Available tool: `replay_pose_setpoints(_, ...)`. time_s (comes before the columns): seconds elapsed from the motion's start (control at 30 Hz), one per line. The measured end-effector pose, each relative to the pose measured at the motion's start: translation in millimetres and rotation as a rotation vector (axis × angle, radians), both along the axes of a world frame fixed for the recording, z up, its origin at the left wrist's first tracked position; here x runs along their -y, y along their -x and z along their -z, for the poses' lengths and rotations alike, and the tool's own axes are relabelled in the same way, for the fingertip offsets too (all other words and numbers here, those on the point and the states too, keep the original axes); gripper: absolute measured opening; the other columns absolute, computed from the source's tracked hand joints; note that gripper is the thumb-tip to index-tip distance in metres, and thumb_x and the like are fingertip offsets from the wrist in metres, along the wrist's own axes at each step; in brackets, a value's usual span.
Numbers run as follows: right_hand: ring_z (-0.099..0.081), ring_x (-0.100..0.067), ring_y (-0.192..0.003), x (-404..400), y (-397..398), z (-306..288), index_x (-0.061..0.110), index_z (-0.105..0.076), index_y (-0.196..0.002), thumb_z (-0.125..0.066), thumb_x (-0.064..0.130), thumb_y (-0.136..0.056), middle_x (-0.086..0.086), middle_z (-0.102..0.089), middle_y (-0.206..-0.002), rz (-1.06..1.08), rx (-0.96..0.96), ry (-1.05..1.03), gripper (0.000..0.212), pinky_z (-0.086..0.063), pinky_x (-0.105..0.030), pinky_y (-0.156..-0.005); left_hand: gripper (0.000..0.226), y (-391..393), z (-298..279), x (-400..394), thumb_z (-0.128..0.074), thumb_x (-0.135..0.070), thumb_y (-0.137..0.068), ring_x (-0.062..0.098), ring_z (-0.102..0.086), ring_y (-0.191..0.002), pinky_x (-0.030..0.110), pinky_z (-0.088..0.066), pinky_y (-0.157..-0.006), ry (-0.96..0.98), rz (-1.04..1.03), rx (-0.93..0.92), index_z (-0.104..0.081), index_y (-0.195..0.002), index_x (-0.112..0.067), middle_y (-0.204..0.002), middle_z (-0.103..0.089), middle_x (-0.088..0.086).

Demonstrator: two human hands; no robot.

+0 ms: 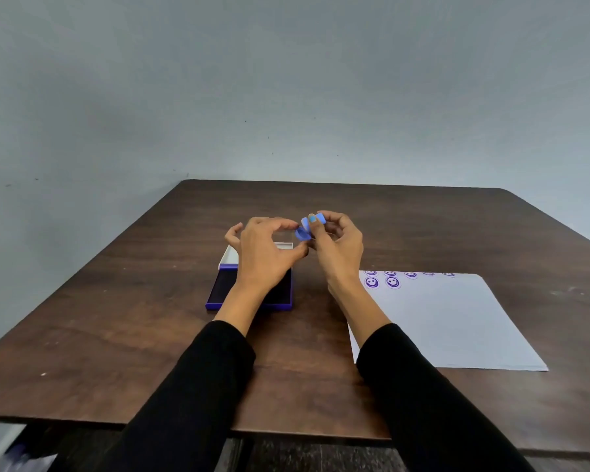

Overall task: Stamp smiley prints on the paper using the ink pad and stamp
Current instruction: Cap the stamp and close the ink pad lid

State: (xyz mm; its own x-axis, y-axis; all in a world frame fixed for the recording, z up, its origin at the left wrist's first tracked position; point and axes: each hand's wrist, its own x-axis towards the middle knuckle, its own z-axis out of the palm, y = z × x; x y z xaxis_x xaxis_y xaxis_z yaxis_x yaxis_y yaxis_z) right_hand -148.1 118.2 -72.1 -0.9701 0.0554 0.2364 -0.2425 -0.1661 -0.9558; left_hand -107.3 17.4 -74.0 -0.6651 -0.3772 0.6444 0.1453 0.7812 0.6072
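A small blue stamp (310, 226) is held in the air above the table between both hands. My right hand (336, 248) pinches its body with fingertips. My left hand (264, 253) touches its lower round end with thumb and forefinger. Under my left hand lies the open ink pad (225, 287), a blue case with a dark pad and a white lid folded back. The white paper (450, 321) lies to the right, with several purple smiley prints (382, 282) along its far edge.
The brown wooden table (133, 318) carries everything; its near edge runs under my forearms. Black sleeves cover both arms. A plain grey wall stands behind the table.
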Motion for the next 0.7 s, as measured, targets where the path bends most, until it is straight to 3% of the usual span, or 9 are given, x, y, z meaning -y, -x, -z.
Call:
replay_pose_setpoints(0.13,-0.070,-0.028,-0.092,-0.4,-0.4,-0.4,0.016,-0.064,-0.091,-0.069,0.016,-0.083,-0.017,-0.071,-0.097,-0.020,0.035,0.054,0.010,-0.059,-0.044,-0.078,0.023,-0.5,1.7,-0.4,-0.073,-0.036,-0.070,-0.016,-0.042,-0.093,0.032,-0.019,-0.094,-0.038,0.054,0.000,-0.068,-0.092,-0.033,-0.086,-0.064,-0.020)
replay_pose_setpoints(0.23,-0.070,-0.025,-0.089,-1.9,-0.8,-1.6,0.014,-0.063,-0.092,-0.067,0.014,-0.084,-0.015,-0.071,-0.097,-0.044,0.053,0.080,0.009,-0.060,-0.032,-0.070,0.024,0.3,3.7,-1.3,-0.071,-0.033,-0.071,-0.034,-0.027,-0.095,0.032,-0.020,-0.092,-0.068,0.065,-0.030,-0.068,-0.095,-0.032,-0.085,-0.059,-0.023)
replay_pose_setpoints(0.33,-0.070,-0.017,-0.080,-2.1,-1.8,-2.3,0.011,-0.064,-0.095,-0.066,0.012,-0.084,-0.013,-0.071,-0.093,-0.081,0.058,0.095,0.011,-0.057,-0.022,-0.062,0.025,-0.1,3.5,-0.7,-0.070,-0.033,-0.074,-0.019,-0.040,-0.093,0.031,-0.021,-0.092,-0.086,0.066,-0.024,-0.068,-0.099,-0.031,-0.094,-0.067,-0.017)
replay_pose_setpoints(0.6,-0.069,-0.016,-0.073,-4.4,-3.3,-0.8,0.015,-0.064,-0.091,-0.068,0.011,-0.084,-0.013,-0.072,-0.088,-0.115,0.036,0.107,0.009,-0.059,-0.029,-0.067,0.028,-0.7,5.2,0.4,-0.065,-0.036,-0.082,-0.001,-0.045,-0.107,0.026,-0.017,-0.088,-0.064,0.108,0.016,-0.065,-0.109,-0.033,-0.105,-0.069,-0.012)
replay_pose_setpoints(0.7,-0.070,-0.011,-0.069,-5.8,-4.4,-1.4,0.014,-0.064,-0.093,-0.068,0.011,-0.083,-0.007,-0.072,-0.083,-0.126,0.026,0.115,0.011,-0.060,-0.027,-0.065,0.029,-0.9,6.7,0.3,-0.064,-0.036,-0.084,-0.003,-0.041,-0.106,0.026,-0.015,-0.087,-0.054,0.112,0.025,-0.063,-0.113,-0.034,-0.108,-0.068,-0.012)
